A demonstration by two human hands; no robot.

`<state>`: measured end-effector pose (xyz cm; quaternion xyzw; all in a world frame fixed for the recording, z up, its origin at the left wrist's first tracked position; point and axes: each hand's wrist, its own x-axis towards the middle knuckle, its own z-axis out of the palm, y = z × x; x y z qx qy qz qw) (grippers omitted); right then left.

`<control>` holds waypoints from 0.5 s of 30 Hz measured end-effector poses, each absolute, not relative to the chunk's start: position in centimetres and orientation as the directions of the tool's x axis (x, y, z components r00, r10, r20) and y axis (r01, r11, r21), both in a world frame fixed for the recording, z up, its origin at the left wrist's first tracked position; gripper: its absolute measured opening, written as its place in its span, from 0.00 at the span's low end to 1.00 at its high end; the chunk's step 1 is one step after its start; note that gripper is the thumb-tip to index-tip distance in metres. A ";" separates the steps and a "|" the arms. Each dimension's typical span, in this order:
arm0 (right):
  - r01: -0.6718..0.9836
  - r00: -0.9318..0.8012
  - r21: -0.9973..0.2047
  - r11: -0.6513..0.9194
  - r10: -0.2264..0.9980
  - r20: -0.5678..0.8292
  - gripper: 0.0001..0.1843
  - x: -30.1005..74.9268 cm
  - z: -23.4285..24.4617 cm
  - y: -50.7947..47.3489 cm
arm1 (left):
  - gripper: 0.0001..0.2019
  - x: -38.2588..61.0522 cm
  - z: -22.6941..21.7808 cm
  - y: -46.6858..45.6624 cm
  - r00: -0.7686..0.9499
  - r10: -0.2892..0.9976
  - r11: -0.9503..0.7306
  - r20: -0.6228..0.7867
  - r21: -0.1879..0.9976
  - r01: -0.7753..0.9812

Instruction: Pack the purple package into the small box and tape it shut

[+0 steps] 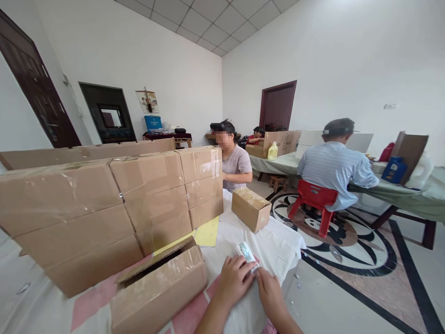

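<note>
My left hand [233, 279] and my right hand [269, 290] meet at the near edge of the cloth-covered table [278, 246]. Both have their fingers curled around a small white packet [246, 253] that sticks up between them. Just left of my left hand lies an open cardboard box [160, 287] with its flap raised. A small taped box [251, 208] stands farther back on the white cloth.
A tall stack of taped cardboard boxes [114, 204] fills the left of the table. One person sits behind the stack, another sits on a red chair [314, 204] at a green-covered table [403, 195] with bottles and boxes. Patterned floor lies to the right.
</note>
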<state>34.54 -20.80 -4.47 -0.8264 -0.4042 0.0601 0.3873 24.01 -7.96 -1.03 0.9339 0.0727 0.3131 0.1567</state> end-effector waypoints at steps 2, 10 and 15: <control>0.642 0.657 -0.661 -0.388 0.724 0.212 0.23 34.4 -4.5 -20.7 | 0.14 23.9 -1.0 -8.0 0.796 0.227 -0.946 0.562 0.321 0.042; 0.713 0.646 -0.542 -0.444 0.717 0.262 0.22 34.0 -4.3 -20.5 | 0.15 23.6 -0.3 -8.4 0.803 0.213 -0.958 0.556 0.280 0.059; 0.732 0.636 -0.516 -0.446 0.720 0.280 0.22 33.4 -3.6 -20.7 | 0.16 23.3 0.2 -9.1 0.803 0.180 -0.975 0.568 0.213 0.068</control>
